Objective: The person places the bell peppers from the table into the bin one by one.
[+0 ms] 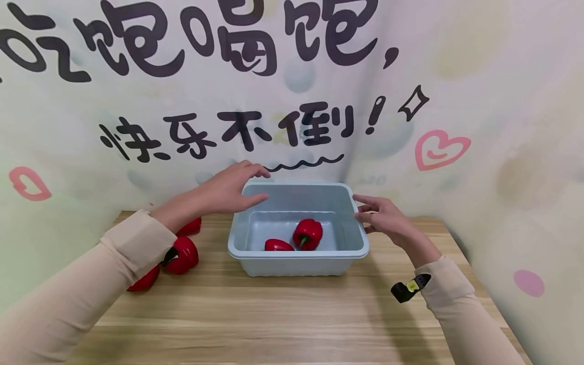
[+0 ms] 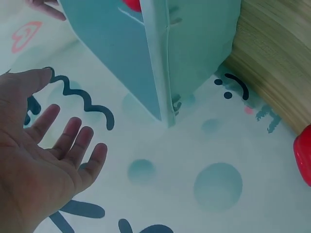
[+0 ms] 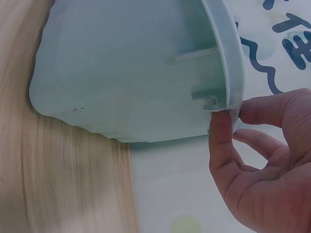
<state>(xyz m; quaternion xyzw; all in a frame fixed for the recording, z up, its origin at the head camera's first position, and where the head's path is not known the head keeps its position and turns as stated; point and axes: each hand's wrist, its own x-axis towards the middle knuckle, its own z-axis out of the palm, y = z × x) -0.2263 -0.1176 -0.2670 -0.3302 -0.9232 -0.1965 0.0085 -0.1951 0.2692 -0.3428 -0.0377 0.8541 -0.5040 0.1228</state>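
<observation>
A light blue plastic basin [image 1: 292, 266] stands on the wooden table, with a whole red bell pepper [image 1: 308, 234] and a second red pepper [image 1: 279, 245], partly hidden by the front rim, inside it. My right hand [image 3: 272, 155] pinches the basin's right rim between thumb and fingers. Near the back left corner of the basin, my left hand [image 1: 228, 190] hangs in the air with its fingers spread and holds nothing. In the left wrist view, a gap shows between that hand and the basin's rim [image 2: 158, 63].
Several red peppers [image 1: 183, 255] lie on the table [image 1: 274, 319] left of the basin, partly behind my left sleeve. A wall cloth [image 1: 292, 142] with black lettering hangs right behind the table. A small black device [image 1: 406, 290] is strapped to my right wrist.
</observation>
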